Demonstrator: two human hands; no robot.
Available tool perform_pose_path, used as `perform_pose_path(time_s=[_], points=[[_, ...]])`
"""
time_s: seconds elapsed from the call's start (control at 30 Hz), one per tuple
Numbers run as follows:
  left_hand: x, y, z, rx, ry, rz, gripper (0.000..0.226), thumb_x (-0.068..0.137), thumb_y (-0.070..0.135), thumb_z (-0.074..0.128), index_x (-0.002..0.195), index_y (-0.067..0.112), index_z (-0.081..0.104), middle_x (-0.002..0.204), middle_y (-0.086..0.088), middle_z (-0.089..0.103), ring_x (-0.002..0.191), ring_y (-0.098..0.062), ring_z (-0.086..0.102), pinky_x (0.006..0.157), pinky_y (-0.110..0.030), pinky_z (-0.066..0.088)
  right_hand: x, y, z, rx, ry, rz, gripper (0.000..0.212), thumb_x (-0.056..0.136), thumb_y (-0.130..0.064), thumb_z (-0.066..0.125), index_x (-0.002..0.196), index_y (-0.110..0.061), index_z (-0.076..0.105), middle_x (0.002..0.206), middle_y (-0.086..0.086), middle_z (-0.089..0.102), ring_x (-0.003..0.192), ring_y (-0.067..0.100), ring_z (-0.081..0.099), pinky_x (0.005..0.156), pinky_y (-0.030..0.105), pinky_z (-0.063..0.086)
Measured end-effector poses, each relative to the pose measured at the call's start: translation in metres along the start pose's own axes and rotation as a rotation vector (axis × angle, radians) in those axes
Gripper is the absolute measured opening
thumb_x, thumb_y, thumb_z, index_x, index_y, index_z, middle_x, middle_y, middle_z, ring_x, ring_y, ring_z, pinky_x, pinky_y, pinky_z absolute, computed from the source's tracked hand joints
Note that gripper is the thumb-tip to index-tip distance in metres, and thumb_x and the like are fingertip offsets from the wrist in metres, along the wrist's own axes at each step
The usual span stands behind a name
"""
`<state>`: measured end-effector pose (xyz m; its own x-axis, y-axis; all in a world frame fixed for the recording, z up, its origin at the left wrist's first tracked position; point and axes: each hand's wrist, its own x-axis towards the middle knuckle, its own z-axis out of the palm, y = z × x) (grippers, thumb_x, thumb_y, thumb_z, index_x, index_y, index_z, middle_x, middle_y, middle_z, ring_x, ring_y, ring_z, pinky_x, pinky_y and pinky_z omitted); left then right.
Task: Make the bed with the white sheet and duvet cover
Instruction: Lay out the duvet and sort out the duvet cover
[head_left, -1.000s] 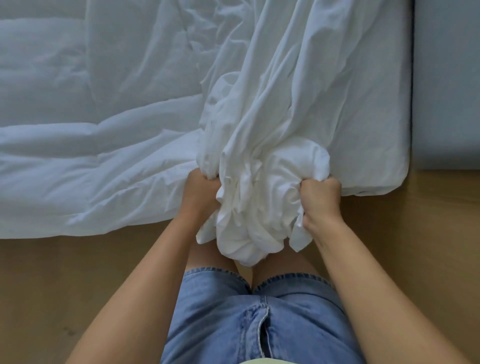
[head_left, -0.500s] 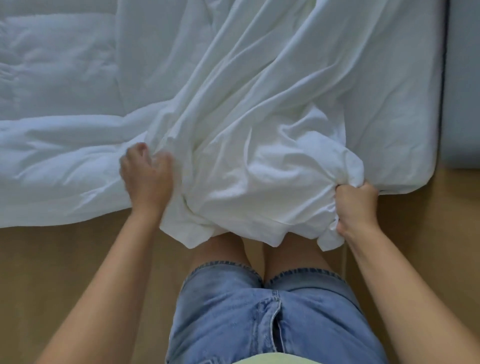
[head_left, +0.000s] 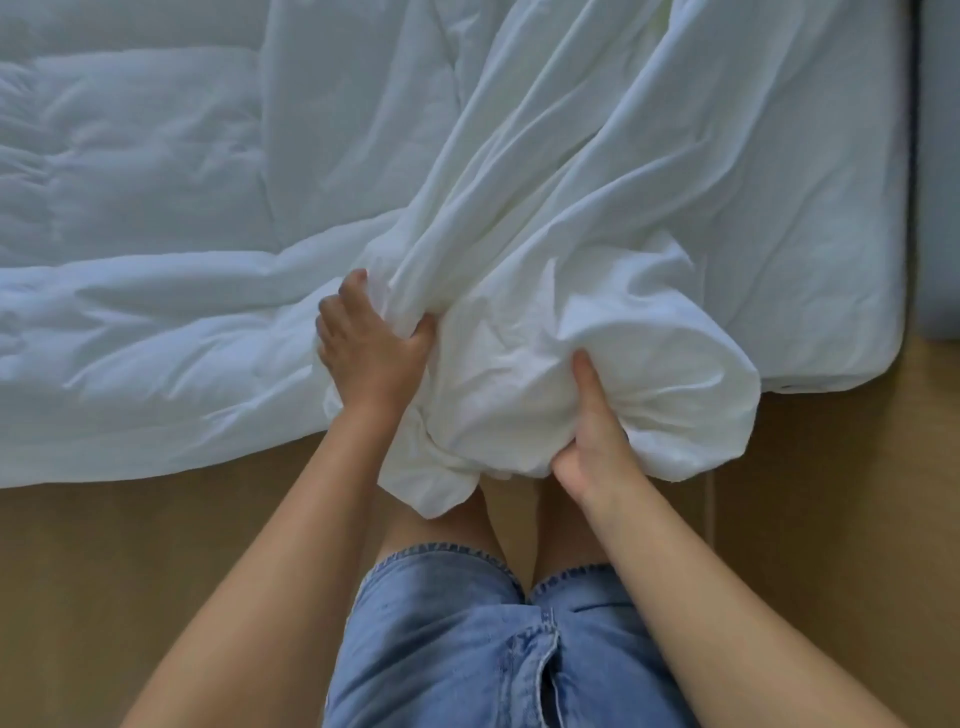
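Two-handed grip on duvet cover (head_left: 597, 249)

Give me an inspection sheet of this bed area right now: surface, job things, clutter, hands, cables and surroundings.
Surface: mattress covered in white, rounded corner at right.
Job's things: quilted duvet spread on the left; white fabric bunch gathered at the near bed edge and hanging over it.
Clutter: nothing seen.
Hands: left hand grips a fold of the bunch; right hand grips its underside, thumb on top.
Cables: nothing seen.
Surroundings: wooden floor; grey panel at right; denim shorts.
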<state>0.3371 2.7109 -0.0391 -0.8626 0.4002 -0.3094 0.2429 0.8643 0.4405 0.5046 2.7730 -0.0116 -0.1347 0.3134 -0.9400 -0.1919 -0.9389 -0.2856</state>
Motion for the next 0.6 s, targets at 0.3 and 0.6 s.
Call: perform_pose_path(time_s=[0.3,0.6], points=[[0.043,0.004,-0.007,-0.112,-0.537,-0.222,0.071,0.051,0.049,0.077,0.110,0.014,0.059,0.105,-0.002,0.064,0.098,-0.024,0.062,0.085,-0.041,0.053,0.050,-0.024,0.063,0.301,0.355,-0.052,0.045,0.085,-0.022,0.060,0.129,-0.012,0.051,0.123,0.013,0.059,0.107,0.033,0.059,0.099,0.047,0.045],[0.075,-0.001,-0.026,-0.313,-0.732,-0.110,0.016,0.067,0.017,0.070,0.080,0.022,0.063,0.088,-0.006,0.068,0.084,-0.027,0.066,0.075,-0.040,0.055,0.021,-0.020,0.019,0.406,0.423,-0.115,0.031,0.089,-0.008,0.045,0.117,-0.006,0.060,0.115,0.015,0.063,0.104,0.035,0.061,0.096,0.046,0.048]])
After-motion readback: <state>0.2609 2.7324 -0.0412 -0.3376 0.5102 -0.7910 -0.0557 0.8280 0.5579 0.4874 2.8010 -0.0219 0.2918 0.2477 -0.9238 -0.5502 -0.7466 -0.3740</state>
